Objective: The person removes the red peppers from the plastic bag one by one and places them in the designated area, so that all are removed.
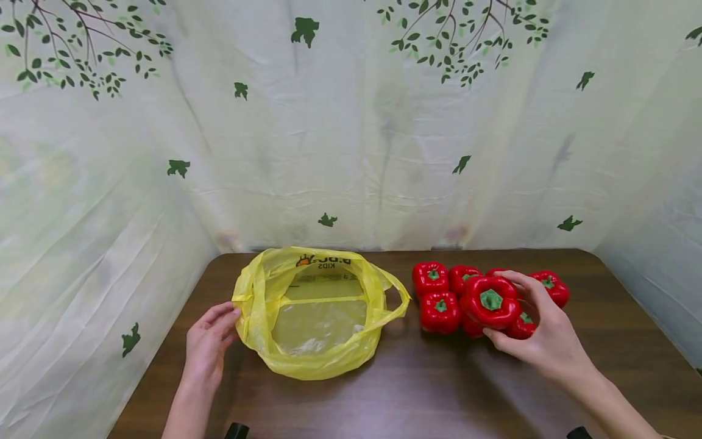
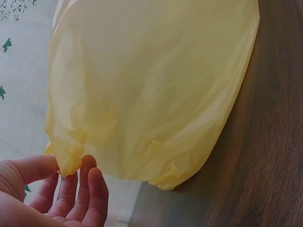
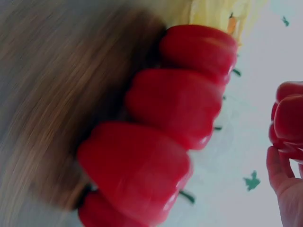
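Note:
A yellow plastic bag (image 1: 323, 366) stands on the table with its mouth spread wide, showing its inside. My left hand (image 1: 211, 335) pinches the bag's left edge between thumb and fingers; the left wrist view shows the gathered plastic (image 2: 70, 151) in that pinch. My right hand (image 1: 540, 332) grips a red bell pepper (image 1: 490, 302) with a green stem, held above the other peppers. Those other red bell peppers (image 1: 440, 312) sit close together in rows to the right of the bag, partly hidden by the held one. The right wrist view is blurred.
The brown wooden table (image 1: 417, 396) bears the bag on the left and the peppers on the right. Behind it hangs a pale curtain (image 1: 378, 152) with leaf prints. Two small black objects show at the near edge, one (image 1: 237, 430) on the left.

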`<move>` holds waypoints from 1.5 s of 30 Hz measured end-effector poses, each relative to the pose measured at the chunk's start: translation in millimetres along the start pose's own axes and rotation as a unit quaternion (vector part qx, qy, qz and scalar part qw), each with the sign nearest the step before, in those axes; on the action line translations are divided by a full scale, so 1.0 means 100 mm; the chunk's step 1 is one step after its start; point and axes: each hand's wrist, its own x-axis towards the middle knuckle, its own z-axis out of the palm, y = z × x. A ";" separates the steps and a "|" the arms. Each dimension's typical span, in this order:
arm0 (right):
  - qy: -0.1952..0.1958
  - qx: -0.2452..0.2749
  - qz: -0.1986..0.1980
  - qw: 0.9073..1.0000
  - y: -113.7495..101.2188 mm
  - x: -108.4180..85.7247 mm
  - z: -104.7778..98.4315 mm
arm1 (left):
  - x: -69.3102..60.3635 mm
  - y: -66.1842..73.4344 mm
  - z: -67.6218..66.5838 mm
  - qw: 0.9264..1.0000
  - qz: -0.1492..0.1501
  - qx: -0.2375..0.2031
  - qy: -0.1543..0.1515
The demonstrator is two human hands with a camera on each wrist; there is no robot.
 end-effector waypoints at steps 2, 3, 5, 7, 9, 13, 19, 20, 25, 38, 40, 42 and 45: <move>0.001 -0.008 -0.005 1.000 0.08 -0.03 -0.06 | 0.00 0.00 0.00 1.000 0.000 -0.004 0.002; -0.001 -0.014 -0.001 1.000 0.11 -0.04 -0.09 | 0.00 0.00 -0.01 1.000 0.000 -0.005 0.003; -0.005 -0.025 0.010 1.000 0.14 -0.06 -0.16 | 0.01 0.00 -0.01 1.000 -0.003 -0.005 0.007; -0.004 -0.040 -0.002 0.999 0.17 -0.07 -0.22 | 0.01 0.01 -0.02 1.000 -0.002 -0.007 0.008; -0.002 -0.060 -0.019 0.998 0.19 -0.08 -0.28 | 0.01 0.01 -0.02 1.000 -0.001 -0.007 0.006; 0.007 -0.096 -0.048 0.994 0.22 -0.11 -0.41 | 0.01 0.02 -0.01 1.000 0.003 -0.009 0.004; 0.013 -0.149 -0.012 0.989 0.25 -0.20 -0.60 | 0.01 -0.01 -0.03 1.000 0.009 -0.009 0.000; 0.018 -0.160 -0.006 0.987 0.27 -0.22 -0.63 | 0.01 -0.01 -0.03 1.000 0.012 -0.011 0.000; 0.031 -0.193 0.070 0.978 0.36 -0.31 -0.79 | 0.01 -0.01 -0.03 1.000 0.017 -0.012 -0.004; -0.008 -0.150 0.186 0.971 0.83 -0.58 -1.07 | 0.01 -0.01 -0.02 1.000 0.015 -0.011 -0.002; -0.021 -0.139 0.198 0.970 0.92 -0.62 -1.07 | 0.01 -0.02 -0.01 1.000 0.013 -0.008 0.000; -0.032 -0.124 0.209 0.969 1.00 -0.67 -1.08 | 0.01 -0.02 -0.01 1.000 0.009 -0.004 0.002; -0.048 -0.106 0.218 0.969 1.12 -0.72 -1.07 | 0.01 -0.02 0.01 1.000 0.004 0.007 0.004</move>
